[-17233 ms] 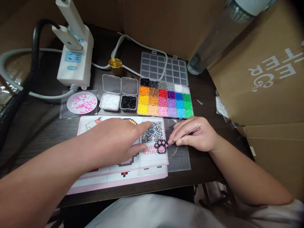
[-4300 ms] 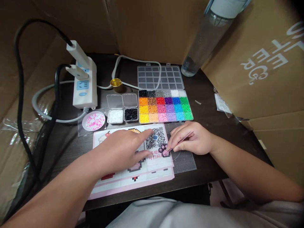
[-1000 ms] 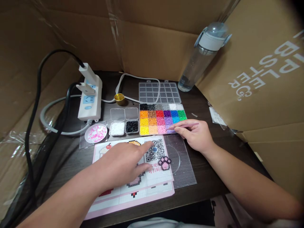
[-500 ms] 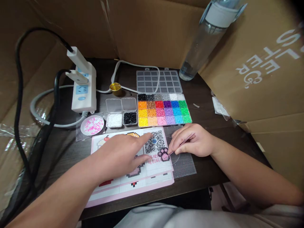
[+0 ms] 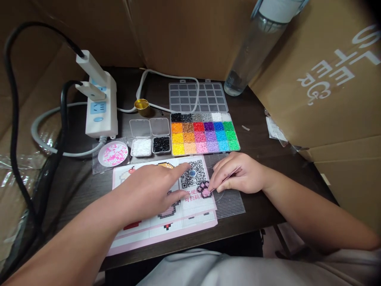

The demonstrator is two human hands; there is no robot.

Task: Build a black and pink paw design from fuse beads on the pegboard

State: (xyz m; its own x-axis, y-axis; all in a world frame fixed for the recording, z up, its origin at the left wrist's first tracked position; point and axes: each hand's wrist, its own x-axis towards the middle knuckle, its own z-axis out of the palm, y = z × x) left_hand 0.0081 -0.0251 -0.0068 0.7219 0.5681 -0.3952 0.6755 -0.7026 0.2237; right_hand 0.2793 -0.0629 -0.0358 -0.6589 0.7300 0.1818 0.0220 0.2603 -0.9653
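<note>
Right of centre in the frame, I see the right hand [image 5: 238, 176] with its fingers pinched together on pink tweezers [image 5: 224, 179], whose tip meets the black-and-pink paw bead piece [image 5: 204, 189] lying on the clear pegboard [image 5: 229, 200]. Whether a bead sits in the tweezer tip I cannot tell; it is too small. Centre frame, the left hand [image 5: 151, 190] lies flat on the pattern sheet [image 5: 166, 228], index finger stretched out toward the QR code [image 5: 193, 174], thumb spread below it, the other fingers loosely curled; it grips nothing. Above the hands stands the colour bead box [image 5: 205, 133] with its lid folded back, and to its left the two small boxes of white and black beads [image 5: 150, 146] and the dish of pink beads [image 5: 113, 154]. One second ago the right hand was up at the lower edge of the bead box with the tweezers over the purple cells; half a second ago it was already back at the paw, and it sits there now. Left hand unchanged throughout.
</note>
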